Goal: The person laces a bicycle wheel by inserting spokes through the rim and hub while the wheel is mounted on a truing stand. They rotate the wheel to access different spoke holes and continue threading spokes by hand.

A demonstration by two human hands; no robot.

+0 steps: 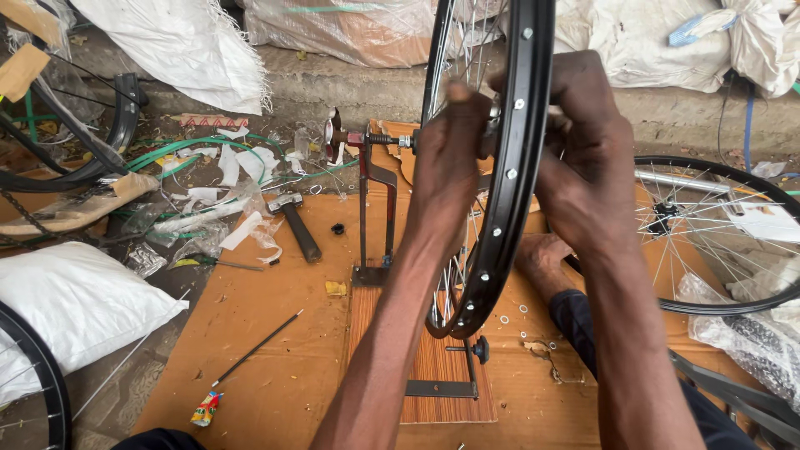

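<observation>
Gripping the rim from both sides: left hand sits on the inner side near the hub, right hand on the outer side at the same height. Left fingers are curled together around something at the spokes; what exactly is hidden behind the hand. Right fingers are bent toward the rim, tips out of view, so I cannot tell whether they pinch anything.

Rim is black, upright, edge-on to the camera, mounted in a metal stand. Threaded axle with a red wing knob sticks out left of the stand top. Stand base sits on a striped wood plank, plank on a cardboard sheet on the floor.

On the cardboard:
- hammer, left of the stand
- loose spoke, lying diagonal
- small tube, near the spoke's lower end
- washers, scattered just right of the rim's bottom

Second wheel lies flat to the right, spokes laced. Plastic wrap and green cord are piled behind the hammer. White sack at left.
</observation>
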